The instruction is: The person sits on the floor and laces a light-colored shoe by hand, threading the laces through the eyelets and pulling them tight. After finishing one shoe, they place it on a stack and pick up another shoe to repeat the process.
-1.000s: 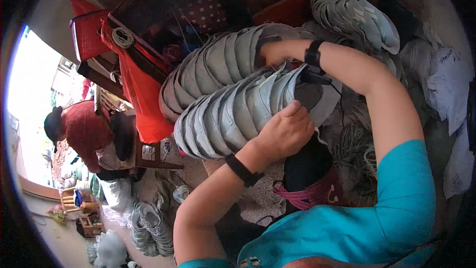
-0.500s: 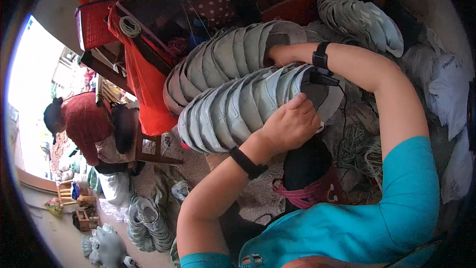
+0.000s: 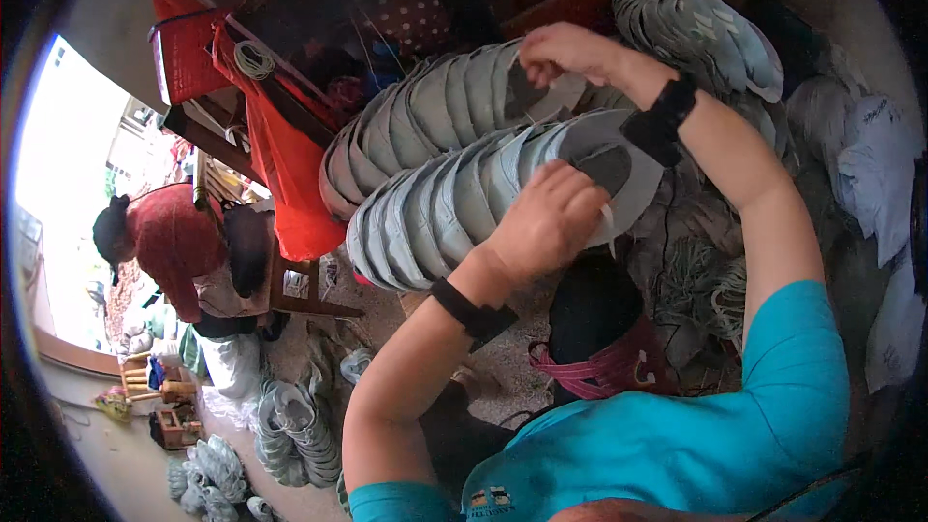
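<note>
Two long rows of nested pale grey-blue shoe pieces lie side by side in front of me. My left hand (image 3: 549, 220) is closed on the end of the near row (image 3: 454, 208), beside a dark grey piece (image 3: 607, 166). A thin pale sliver shows at my fingertips; what it is cannot be told. My right hand (image 3: 568, 50) reaches over the near row and pinches a dark grey piece at the end of the far row (image 3: 435, 116). Both wrists wear black bands.
Another bundle of the same pieces (image 3: 701, 29) hangs at the upper right. A red cloth (image 3: 285, 169) and a red basket (image 3: 184, 53) sit at the left, where a person in a red top (image 3: 169, 242) bends over. More bundles (image 3: 295, 425) lie on the floor. A dark bag with pink straps (image 3: 604, 353) is below the rows.
My right hand has shifted up along the far row to its end piece. My left hand has stayed on the near row, and the view has swung slightly.
</note>
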Demonstrator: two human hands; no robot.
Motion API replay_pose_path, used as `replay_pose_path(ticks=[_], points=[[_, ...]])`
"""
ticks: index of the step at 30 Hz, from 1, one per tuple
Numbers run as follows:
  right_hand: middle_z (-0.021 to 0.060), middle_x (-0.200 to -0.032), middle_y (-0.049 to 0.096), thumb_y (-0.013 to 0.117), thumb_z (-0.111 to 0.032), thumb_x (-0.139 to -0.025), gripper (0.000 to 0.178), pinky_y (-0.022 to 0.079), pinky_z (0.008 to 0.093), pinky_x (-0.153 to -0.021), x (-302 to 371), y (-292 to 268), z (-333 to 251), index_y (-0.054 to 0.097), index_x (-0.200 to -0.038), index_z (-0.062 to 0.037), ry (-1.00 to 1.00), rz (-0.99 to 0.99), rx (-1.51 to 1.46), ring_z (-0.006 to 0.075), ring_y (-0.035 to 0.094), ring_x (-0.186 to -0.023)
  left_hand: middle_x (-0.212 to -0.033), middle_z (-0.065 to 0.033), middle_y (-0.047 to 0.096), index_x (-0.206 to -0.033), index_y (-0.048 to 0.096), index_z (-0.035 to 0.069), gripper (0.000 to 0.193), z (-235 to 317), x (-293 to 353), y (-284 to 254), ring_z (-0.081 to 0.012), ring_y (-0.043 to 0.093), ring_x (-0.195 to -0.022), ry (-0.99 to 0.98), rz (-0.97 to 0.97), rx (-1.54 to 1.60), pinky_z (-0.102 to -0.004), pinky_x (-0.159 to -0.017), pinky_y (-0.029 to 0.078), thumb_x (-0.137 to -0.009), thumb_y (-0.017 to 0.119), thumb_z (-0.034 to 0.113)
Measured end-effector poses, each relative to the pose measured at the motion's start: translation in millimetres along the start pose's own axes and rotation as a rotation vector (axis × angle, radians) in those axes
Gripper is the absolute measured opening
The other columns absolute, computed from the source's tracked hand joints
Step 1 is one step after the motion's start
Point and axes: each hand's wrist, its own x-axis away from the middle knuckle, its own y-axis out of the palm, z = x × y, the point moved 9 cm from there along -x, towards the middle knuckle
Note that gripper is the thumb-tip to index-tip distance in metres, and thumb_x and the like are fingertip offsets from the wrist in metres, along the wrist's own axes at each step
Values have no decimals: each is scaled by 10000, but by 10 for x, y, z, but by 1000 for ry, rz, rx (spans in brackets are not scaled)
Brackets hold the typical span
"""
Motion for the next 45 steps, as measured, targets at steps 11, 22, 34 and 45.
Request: replay_pose_path(ticks=[11,22,34,45], points=[[-109,-648,438,570,-209,-920,156,243,183,-470,943,348,-647,648,-859,-88,-40,151,-359,2,334,-533,-956,-49,631,-1163,609,-9,276,-1042,43,-538,-131,603,-852,-778,559,470,-280,-765,492,-987,514,181],[59,-834,676,572,-200,-924,204,493,329,-692,1098,603,-834,672,-943,-23,-365,31,367,148,622,-749,-844,7,653,-997,685,36,233,-1414,-147,-490,-93,593,-771,-764,-634,361,-249,-741,495,-958,570,235],[-20,-847,643,638,-214,-894,270,447,208,-572,681,480,-334,639,-1104,-44,135,-108,-140,71,553,-623,-961,-106,611,-975,639,49,223,-769,-229,-652,-303,624,-899,-1,-330,-400,-377,-767,528,-753,616,57],[-28,-756,589,695,-283,-867,237,386,216,-519,464,731,-511,651,-952,-66,28,-218,-62,65,495,-574,-980,-103,646,-1014,658,55,270,-863,-168,-853,-311,634,-906,-189,-69,-279,-359,-783,521,-750,622,15]])
